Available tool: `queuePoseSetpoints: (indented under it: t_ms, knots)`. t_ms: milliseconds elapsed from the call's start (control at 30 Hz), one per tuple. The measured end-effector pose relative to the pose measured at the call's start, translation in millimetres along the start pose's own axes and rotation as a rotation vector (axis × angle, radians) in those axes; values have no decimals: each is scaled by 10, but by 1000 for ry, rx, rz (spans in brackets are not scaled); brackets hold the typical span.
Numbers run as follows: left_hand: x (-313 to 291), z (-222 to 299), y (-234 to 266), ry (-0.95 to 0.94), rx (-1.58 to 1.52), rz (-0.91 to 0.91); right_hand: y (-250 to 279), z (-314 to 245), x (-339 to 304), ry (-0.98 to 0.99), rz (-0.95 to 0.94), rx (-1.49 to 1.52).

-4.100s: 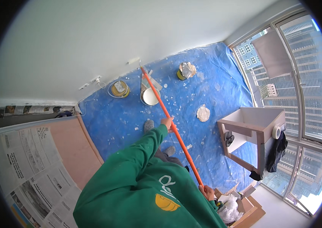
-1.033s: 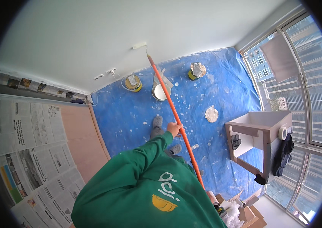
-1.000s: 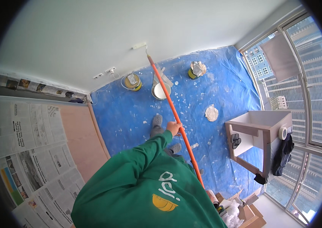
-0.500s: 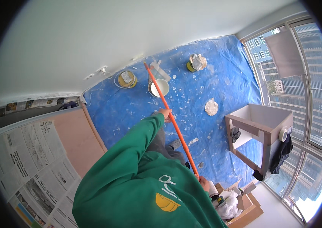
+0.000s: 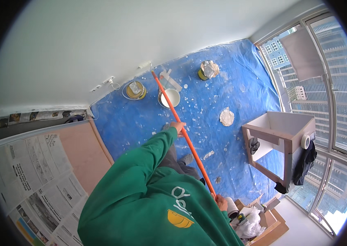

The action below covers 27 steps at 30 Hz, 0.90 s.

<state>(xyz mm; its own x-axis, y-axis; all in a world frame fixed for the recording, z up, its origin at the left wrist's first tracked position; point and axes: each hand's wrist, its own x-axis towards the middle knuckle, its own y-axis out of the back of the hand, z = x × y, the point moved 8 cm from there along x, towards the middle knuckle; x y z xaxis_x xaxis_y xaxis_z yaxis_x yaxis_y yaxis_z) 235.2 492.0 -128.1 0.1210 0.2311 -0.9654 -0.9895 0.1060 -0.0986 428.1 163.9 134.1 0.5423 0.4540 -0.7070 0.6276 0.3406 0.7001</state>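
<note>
A long orange extension pole (image 5: 189, 143) runs slantwise from near my body to the far wall. My left hand (image 5: 178, 128) is wrapped round its middle, with the arm stretched out. Close to my body, my right hand (image 5: 221, 202) grips the near end of the pole. At the far end a white paint roller (image 5: 144, 64) sits against the pale wall (image 5: 140, 33), low down near the floor. The pole passes over a white bucket (image 5: 172, 97) on the floor, hiding part of it.
Blue plastic sheeting (image 5: 198, 104) with white spots covers the floor. A lidded paint can (image 5: 136, 90), a foil-topped can (image 5: 208, 70) and a white-and-wood table frame (image 5: 278, 141) stand on it. A filled cardboard box (image 5: 269, 225) lies near my right hand. Newspaper (image 5: 38, 176) covers a surface at left.
The roller has shifted slightly left along the wall, away from the floor edge. Both hands keep their hold on the pole. My view has tilted a little.
</note>
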Motion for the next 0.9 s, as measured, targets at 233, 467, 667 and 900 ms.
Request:
queuePoseSetpoints:
  t_ms: [233, 467, 667, 900]
  knots:
    - [-864, -557, -440, -240, 40, -5, -397, 1572, -210, 104, 21, 270]
    - [-1740, -699, -681, -553, 113, 45, -838, 2483, -93, 235, 117, 335]
    - [-2293, -759, -730, -787, 179, 121, -799, 2509, -198, 326, 192, 370]
    - [-3051, -491, -806, -920, 234, 131, -605, 2112, -195, 388, 224, 550]
